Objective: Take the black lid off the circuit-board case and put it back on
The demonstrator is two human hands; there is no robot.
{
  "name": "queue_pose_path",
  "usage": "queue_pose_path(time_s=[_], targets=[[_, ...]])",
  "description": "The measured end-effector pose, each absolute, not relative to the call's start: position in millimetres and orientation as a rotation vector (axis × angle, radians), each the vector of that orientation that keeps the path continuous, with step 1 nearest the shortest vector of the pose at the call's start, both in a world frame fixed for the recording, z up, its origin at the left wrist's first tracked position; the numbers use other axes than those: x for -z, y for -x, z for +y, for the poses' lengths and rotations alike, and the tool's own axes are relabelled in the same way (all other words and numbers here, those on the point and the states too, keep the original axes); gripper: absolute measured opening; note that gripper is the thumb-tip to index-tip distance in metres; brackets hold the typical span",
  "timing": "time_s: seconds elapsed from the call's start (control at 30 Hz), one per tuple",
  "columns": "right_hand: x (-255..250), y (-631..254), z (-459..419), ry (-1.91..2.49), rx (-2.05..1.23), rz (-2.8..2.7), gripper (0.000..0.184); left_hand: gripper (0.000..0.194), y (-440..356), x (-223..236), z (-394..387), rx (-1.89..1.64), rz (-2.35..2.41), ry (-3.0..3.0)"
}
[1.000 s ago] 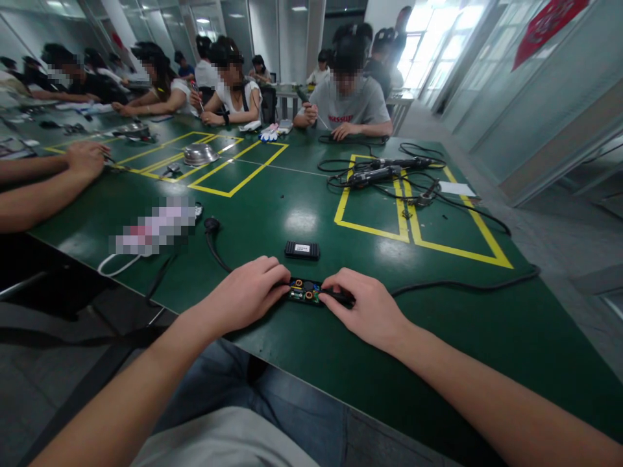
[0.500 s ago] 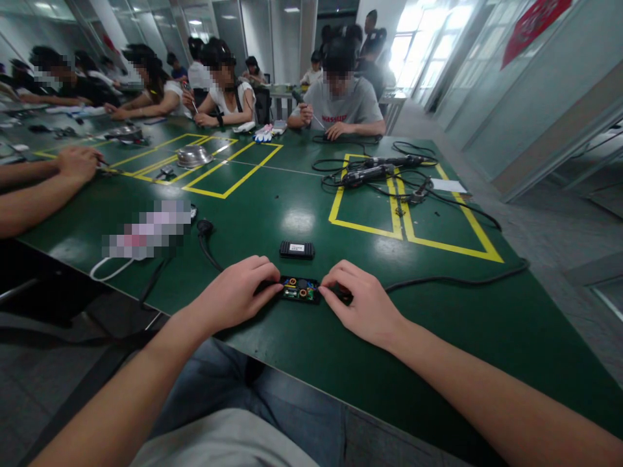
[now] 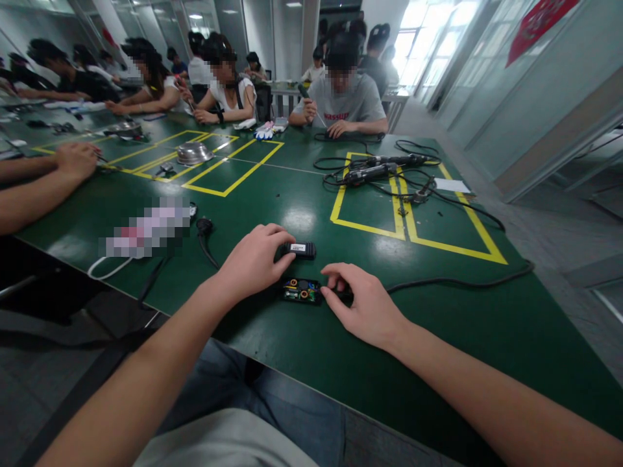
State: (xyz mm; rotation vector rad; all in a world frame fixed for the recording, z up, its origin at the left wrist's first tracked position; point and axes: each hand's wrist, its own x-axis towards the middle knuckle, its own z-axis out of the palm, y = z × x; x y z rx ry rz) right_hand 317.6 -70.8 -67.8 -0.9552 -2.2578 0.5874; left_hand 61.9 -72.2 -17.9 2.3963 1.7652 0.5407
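Note:
A small black plastic case (image 3: 302, 294) lies open-side up on the table, its circuit board with copper coils showing. Behind it is the matching black ribbed cover (image 3: 304, 250) with a white label. My left hand (image 3: 260, 256) has its thumb and fingers around the cover's left end. At the right end of the case is my right hand (image 3: 363, 298), thumb and index finger apart and curved, close to the case edge. A black cable (image 3: 462, 283) runs out to the right from behind this hand; its join with the case is hidden.
A black plug (image 3: 205, 226) on a cable lies left of my left hand. Beyond are a blurred-out pinkish item (image 3: 150, 227), a metal bowl (image 3: 193, 154) and black electric screwdrivers (image 3: 374, 172) with tangled cords. Another person's hands (image 3: 78, 159) rest at the left; several people sit around the table.
My left hand has left the case's left end and moved up to the cover, gripping its left end. My right hand stays by the case, its thumb and index finger now wider apart.

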Motion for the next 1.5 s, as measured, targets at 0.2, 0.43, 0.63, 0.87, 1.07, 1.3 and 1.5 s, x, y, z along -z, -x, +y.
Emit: queue_pose_path(time_s=[0.2, 0.43, 0.63, 0.87, 1.07, 1.3, 1.5], targets=[[69, -318, -71, 0.989, -0.657, -2.228, 0.024, 0.042, -73, 24, -54, -0.372, 1.695, -2.447], [69, -318, -71, 0.994, -0.687, -2.193, 0.030, 0.035, -60, 9, -80, -0.547, 1.517, -2.348], [67, -319, -71, 0.980, -0.689, -2.218, 0.030, 0.036, -63, 4, -108, -0.520, 1.311, -2.313], [62, -321, -72, 0.933, -0.664, -2.285, 0.029, 0.036, -67, 14, -105, -0.480, 1.309, -2.283], [60, -323, -74, 0.895, -0.649, -2.334, 0.035, 0.033, -70, 10, -105, -0.391, 1.339, -2.328], [59, -321, -75, 0.894, -0.612, -2.363, 0.030, 0.024, -78, 1, -106, -0.267, 1.365, -2.457], [61, -319, -74, 0.875, -0.543, -2.401, 0.029, 0.022, -79, 4, -109, -0.287, 1.363, -2.477]])
